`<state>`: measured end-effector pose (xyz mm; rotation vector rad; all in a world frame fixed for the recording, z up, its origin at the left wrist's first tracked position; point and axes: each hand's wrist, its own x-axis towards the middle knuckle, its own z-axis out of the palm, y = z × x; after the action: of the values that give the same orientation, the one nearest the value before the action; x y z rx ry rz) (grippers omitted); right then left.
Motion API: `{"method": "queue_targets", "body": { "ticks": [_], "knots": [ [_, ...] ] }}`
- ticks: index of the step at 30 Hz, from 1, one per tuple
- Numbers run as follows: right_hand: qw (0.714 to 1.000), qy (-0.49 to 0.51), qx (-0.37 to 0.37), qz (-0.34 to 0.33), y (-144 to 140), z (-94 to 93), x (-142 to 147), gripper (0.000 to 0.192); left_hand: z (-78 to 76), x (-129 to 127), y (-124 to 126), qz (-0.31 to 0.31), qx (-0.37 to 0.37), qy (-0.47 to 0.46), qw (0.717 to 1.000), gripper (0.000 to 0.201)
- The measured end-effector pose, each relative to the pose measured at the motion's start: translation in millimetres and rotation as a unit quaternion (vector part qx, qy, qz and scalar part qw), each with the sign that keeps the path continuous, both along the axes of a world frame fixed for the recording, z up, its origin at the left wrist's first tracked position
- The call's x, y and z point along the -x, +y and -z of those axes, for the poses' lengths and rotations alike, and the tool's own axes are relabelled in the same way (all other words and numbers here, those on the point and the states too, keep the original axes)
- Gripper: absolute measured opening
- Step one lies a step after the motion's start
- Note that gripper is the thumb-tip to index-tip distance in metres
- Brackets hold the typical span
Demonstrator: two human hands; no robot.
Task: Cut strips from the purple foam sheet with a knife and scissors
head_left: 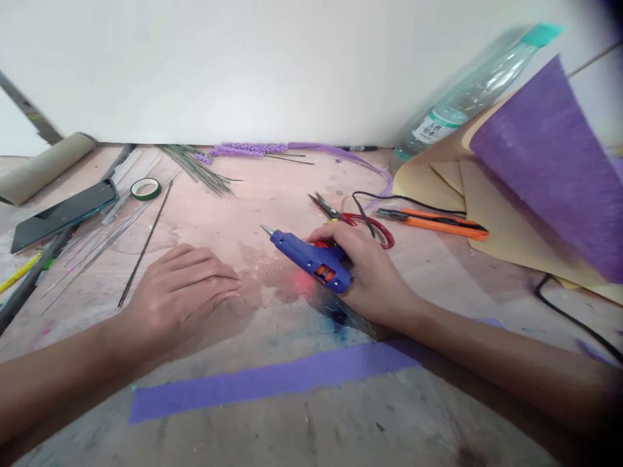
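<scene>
A blue hot glue gun (311, 263) is held in my right hand (372, 269), its metal nozzle pointing up and to the left, and a red glow shows on the table under it. My left hand (182, 292) rests on the table at the left, fingers stretched and slightly bent, with nothing visible in them. In front of both hands lies a long purple paper strip (272, 373). Just beyond my right hand are red-handled scissors (335, 213), partly hidden by it. Farther right lies an orange utility knife (438, 224).
Purple flower stems (250, 150), green wires (199, 168) and a purple ribbon (335, 148) line the back wall. At left are green tape (145, 189), a phone (63, 214), clear sticks (104, 240) and a cardboard tube (46, 168). A bottle (462, 104) and purple sheet (545, 168) stand right.
</scene>
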<state>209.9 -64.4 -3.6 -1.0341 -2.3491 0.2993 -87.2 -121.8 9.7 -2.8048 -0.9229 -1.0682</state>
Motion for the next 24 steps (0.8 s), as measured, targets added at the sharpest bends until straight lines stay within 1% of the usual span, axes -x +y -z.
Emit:
{"method": "queue_targets", "body": {
  "ticks": [4, 6, 8, 10, 12, 13, 14, 15, 16, 18, 19, 21, 22, 24],
  "knots": [
    [1.000, 0.002, -0.005, -0.003, 0, 0.2, -1, 0.026, 5.4, -2, 2, 0.005, 0.019, 0.019, 1.000, 0.013],
    [1.000, 0.001, -0.005, -0.002, 0, -0.4, -1, 0.026, 5.8, -3, 2, -0.006, 0.039, 0.019, 0.999, 0.013],
    [1.000, 0.001, -0.005, -0.002, -1, -0.7, -2, 0.025, 4.5, -3, 2, -0.020, 0.078, 0.009, 0.997, 0.013],
    [1.000, 0.002, -0.006, -0.001, 0, -0.4, -2, 0.025, 1.9, 0, 4, -0.041, 0.138, -0.017, 0.989, 0.014],
    [1.000, 0.001, -0.004, 0.000, 0, 0.1, -1, 0.025, -1.6, 4, 8, -0.074, 0.187, -0.030, 0.979, 0.024],
    [1.000, 0.000, -0.004, 0.000, 1, 0.2, -1, 0.024, -3.4, 7, 10, -0.084, 0.194, -0.011, 0.977, 0.029],
    [1.000, 0.000, -0.003, 0.000, 1, 0.3, -1, 0.024, -5.1, 9, 12, -0.079, 0.188, 0.029, 0.979, 0.032],
    [1.000, 0.000, -0.003, 0.001, 1, 0.3, -1, 0.023, -6.6, 11, 14, -0.057, 0.170, 0.083, 0.980, 0.034],
    [1.000, 0.001, -0.003, 0.002, 1, 0.1, -1, 0.023, -7.8, 12, 15, -0.022, 0.145, 0.144, 0.979, 0.034],
    [1.000, 0.000, -0.003, 0.004, 0, -0.4, -2, 0.024, -9.0, 11, 14, 0.035, 0.086, 0.243, 0.966, 0.032],
    [1.000, -0.001, -0.002, 0.004, 0, -0.8, -2, 0.025, -9.0, 10, 13, 0.046, 0.059, 0.276, 0.958, 0.030],
    [1.000, -0.002, -0.001, 0.002, 0, -1.4, -2, 0.026, -8.2, 8, 9, 0.048, 0.019, 0.323, 0.945, 0.022],
    [1.000, -0.002, -0.001, 0.000, 0, -1.7, -2, 0.025, -7.7, 7, 7, 0.047, 0.009, 0.342, 0.938, 0.018],
    [1.000, -0.002, 0.001, -0.003, 0, -2.1, -2, 0.024, -7.1, 7, 5, 0.044, 0.019, 0.370, 0.928, 0.014]
  ]
}}
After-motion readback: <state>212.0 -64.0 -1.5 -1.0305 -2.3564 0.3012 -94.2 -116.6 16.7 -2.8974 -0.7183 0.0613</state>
